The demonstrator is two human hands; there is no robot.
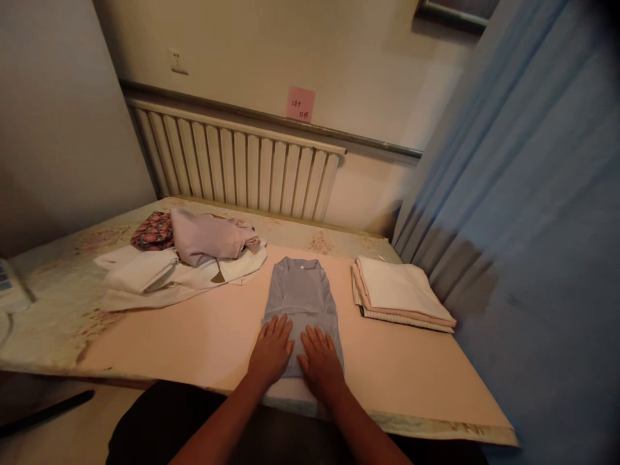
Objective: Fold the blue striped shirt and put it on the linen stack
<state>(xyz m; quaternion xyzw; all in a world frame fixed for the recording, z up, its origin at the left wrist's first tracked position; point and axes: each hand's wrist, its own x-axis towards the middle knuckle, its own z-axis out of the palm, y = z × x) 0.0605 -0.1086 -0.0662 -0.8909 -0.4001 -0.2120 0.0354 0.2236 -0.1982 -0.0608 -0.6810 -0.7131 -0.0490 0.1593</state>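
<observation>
A grey-blue shirt (303, 289) lies folded into a long narrow shape in front of me, its collar pointing away. My left hand (272, 349) rests flat on the near left part of the cloth, fingers stretched out. On the near right part, my right hand (320, 358) lies flat too, fingers slightly spread. Both palms press on the fabric and neither hand grips it. Beneath the shirt is a pink sheet (203, 342) spread over the table.
Left of the shirt lies a loose heap of clothes (208, 239), white, mauve and red-patterned. To the right is a stack of folded garments (400, 287), white on top, beside a blue curtain (523, 258). A radiator (247, 168) stands behind the table. A chair armrest (46, 413) shows lower left.
</observation>
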